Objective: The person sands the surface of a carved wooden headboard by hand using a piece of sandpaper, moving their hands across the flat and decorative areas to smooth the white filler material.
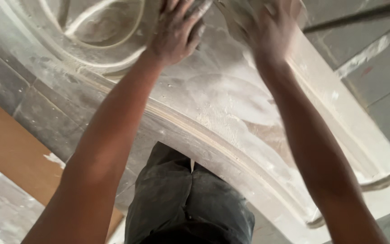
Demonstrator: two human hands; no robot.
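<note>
**Both hands pressed to a curved plaster moulding**

The largest item is a pale, dust-coated plaster moulding [231, 113], a broad panel with a raised curved rim sweeping below both wrists and a looping relief ornament [100, 27] just to the left of the left hand. Its surface under the hands is smooth and chalky, with a straight raised border [339, 113] running down to the right of the right forearm.

Beneath the moulding lies a grey tiled floor [384, 81], visible beyond the right arm and again left of the left arm. A brown board [10, 149] sits well to the left of the left forearm. Between the two forearms, below the moulding's curved edge, are the person's dark, dusty trousers [186, 199].

The left hand [174, 34] lies flat against the moulding, fingers spread and extended, powdered white; a dark pad or block shows under its fingertips, but what it is cannot be told. The right hand [265, 27] is blurred, its fingers curled over a pale, dusty wad [233, 16] pressed to the surface; the material cannot be identified. The two hands are just beside each other.
</note>
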